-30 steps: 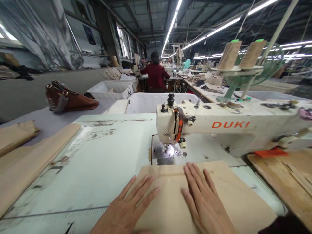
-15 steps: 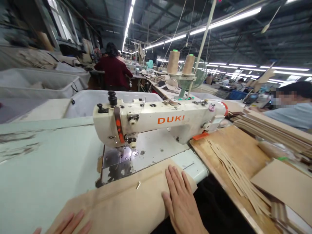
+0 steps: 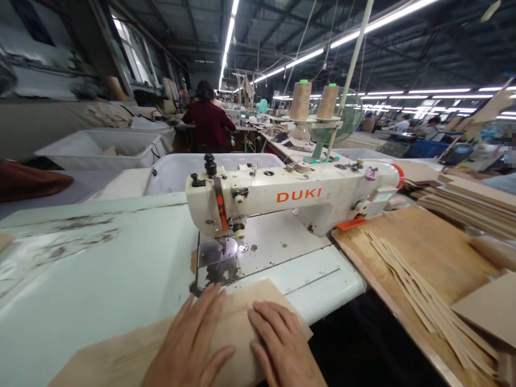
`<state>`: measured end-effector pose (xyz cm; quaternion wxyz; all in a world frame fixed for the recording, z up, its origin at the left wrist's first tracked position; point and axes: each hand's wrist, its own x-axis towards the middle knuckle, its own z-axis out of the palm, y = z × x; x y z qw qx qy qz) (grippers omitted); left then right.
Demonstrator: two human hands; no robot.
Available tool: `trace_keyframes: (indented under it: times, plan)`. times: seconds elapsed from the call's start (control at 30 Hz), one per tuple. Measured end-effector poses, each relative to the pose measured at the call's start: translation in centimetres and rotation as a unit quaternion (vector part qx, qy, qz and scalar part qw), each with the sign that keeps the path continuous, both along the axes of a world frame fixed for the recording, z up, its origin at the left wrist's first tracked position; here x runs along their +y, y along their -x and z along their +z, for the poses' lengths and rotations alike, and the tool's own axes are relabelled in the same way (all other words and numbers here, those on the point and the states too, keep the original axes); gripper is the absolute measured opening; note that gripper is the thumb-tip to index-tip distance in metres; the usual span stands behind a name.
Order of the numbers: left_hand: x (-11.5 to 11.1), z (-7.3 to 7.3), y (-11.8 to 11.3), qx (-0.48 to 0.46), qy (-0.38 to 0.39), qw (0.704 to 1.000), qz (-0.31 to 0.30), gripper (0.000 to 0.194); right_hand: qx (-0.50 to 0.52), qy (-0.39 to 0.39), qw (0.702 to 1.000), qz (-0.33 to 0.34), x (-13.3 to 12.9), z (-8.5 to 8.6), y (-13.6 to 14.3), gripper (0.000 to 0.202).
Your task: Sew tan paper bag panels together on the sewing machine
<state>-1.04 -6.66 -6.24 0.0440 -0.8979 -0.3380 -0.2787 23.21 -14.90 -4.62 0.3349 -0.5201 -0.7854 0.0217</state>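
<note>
A tan sheet of material (image 3: 124, 349) lies along the front edge of the pale green table, in front of a white sewing machine (image 3: 262, 199) marked DUKI. My left hand (image 3: 191, 341) rests on the sheet, fingers stretched forward and thumb out to the side. Just right of it, my right hand (image 3: 282, 344) lies on the same sheet, its fingers extended and slightly bent. The hands are apart, with a strip of the sheet showing between them. The needle area (image 3: 223, 247) is beyond the fingertips, and the sheet does not reach it.
On the right, a wooden board (image 3: 435, 252) bears thin tan strips (image 3: 411, 285) near stacked flat pieces (image 3: 471, 207). Two thread cones (image 3: 301, 101) stand behind the machine. White bins (image 3: 105, 150) and a person in dark red (image 3: 207, 123) are farther back.
My left hand has moved right and forward, close to my right hand. My fingers now cover the spot where a small metallic piece showed. The view has turned left.
</note>
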Motion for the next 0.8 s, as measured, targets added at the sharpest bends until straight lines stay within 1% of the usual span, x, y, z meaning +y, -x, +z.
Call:
trace_keyframes:
  times: [0.03,0.07,0.1,0.13,0.17,0.2,0.23,0.27,0.33,0.37,0.4,0.47,0.5,0.53,0.57,0.6,0.63,0.67,0.73,0.8]
  plan:
    - [0.1,0.4,-1.6,0.001,0.002,1.0,0.0,0.061,0.031,0.021,0.999,0.019,0.2,0.2,0.1,0.034]
    - [0.3,0.6,-2.8,-0.008,0.014,1.0,0.005,0.059,0.059,0.042,0.997,0.016,0.4,0.5,0.0,0.034]
    - [0.5,0.7,-3.7,-0.018,0.032,0.999,0.012,0.057,0.081,0.059,0.995,-0.008,0.8,0.7,-0.3,0.034]
    - [0.7,0.7,-4.2,-0.03,0.053,0.998,0.019,0.054,0.095,0.068,0.992,-0.05,1.2,1.0,-0.8,0.034]
    - [0.9,0.6,-4.4,-0.041,0.074,0.996,0.025,0.05,0.103,0.073,0.987,-0.095,1.7,1.2,-1.3,0.035]
    - [1.1,0.5,-4.5,-0.049,0.091,0.994,0.031,0.048,0.105,0.077,0.983,-0.127,2.3,1.5,-1.8,0.036]
    - [1.2,0.4,-4.4,-0.057,0.101,0.993,0.035,0.047,0.107,0.086,0.981,-0.136,2.8,1.7,-2.2,0.035]
    - [1.3,0.5,-4.3,-0.067,0.105,0.992,0.037,0.046,0.114,0.103,0.981,-0.123,3.2,1.9,-2.5,0.03]
    - [1.1,0.8,-4.0,-0.088,0.099,0.99,0.036,0.04,0.165,0.147,0.972,-0.077,3.7,2.4,-2.7,0.013]
    - [0.9,1.2,-4.0,-0.1,0.094,0.99,0.029,0.033,0.208,0.173,0.961,-0.052,3.8,2.6,-2.6,0.005]
    - [0.6,1.7,-3.9,-0.113,0.089,0.99,0.014,0.024,0.259,0.202,0.944,-0.022,3.7,2.9,-2.6,0.005]
    - [-0.1,2.9,-3.8,-0.131,0.074,0.988,-0.037,0.008,0.358,0.25,0.898,0.059,3.3,3.4,-2.5,0.023]
    - [-0.5,3.5,-3.7,-0.134,0.057,0.987,-0.071,0.007,0.4,0.26,0.873,0.099,3.0,3.7,-2.5,0.033]
    - [-0.9,4.1,-3.5,-0.132,0.031,0.985,-0.104,0.012,0.431,0.259,0.855,0.128,2.7,4.1,-2.5,0.042]
    - [-1.3,4.6,-3.4,-0.126,-0.003,0.983,-0.13,0.017,0.443,0.251,0.849,0.138,2.4,4.6,-2.5,0.048]
    - [-1.7,5.1,-3.2,-0.115,-0.04,0.981,-0.151,0.022,0.435,0.241,0.857,0.133,2.2,5.0,-2.4,0.048]
    - [-2.0,5.4,-3.0,-0.102,-0.074,0.978,-0.164,0.025,0.407,0.236,0.874,0.124,1.9,5.5,-2.3,0.043]
    - [-2.3,5.6,-2.7,-0.085,-0.1,0.976,-0.173,0.028,0.366,0.236,0.893,0.117,1.7,5.9,-2.1,0.033]
    - [-2.7,5.9,-2.4,-0.055,-0.122,0.974,-0.182,0.032,0.276,0.249,0.92,0.127,1.1,6.5,-1.5,0.018]
    - [-3.1,6.2,-2.2,-0.039,-0.129,0.972,-0.192,0.035,0.229,0.255,0.929,0.142,0.6,6.6,-0.9,0.014]
